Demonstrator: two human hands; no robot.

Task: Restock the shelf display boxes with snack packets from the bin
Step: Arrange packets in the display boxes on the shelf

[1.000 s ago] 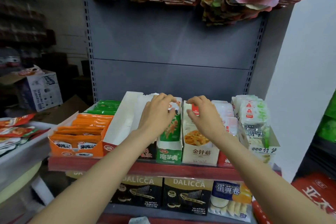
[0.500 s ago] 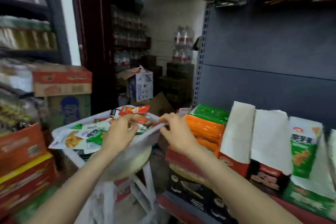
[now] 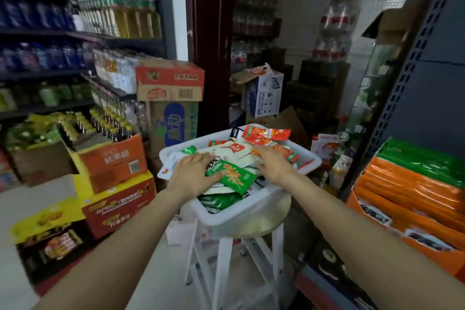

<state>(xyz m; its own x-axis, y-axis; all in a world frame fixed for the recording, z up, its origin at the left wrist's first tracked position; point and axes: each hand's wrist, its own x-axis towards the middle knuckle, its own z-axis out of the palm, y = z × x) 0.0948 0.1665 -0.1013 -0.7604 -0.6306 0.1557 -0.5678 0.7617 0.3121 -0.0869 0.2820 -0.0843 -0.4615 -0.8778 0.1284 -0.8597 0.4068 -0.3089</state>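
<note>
Snack packets (image 3: pixel 234 158) are sorted in the white bin (image 3: pixel 251 211) on a stool, the left hand (image 3: pixel 195 171) spread flat on a green packet (image 3: pixel 232 176), the right hand (image 3: pixel 273 165) open beside; matching packets are best gathered flat before lifting.

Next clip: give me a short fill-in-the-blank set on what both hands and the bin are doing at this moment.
1. Both hands reach into the white bin, which sits on a white ____.
2. The left hand rests on a packet whose main colour is ____.
3. The right hand lies with fingers spread ____ the pile of packets.
4. On the shelf at right, the orange display box holds orange packets and, behind them, ____ ones.

Missing words: stool; green; on; green
</note>
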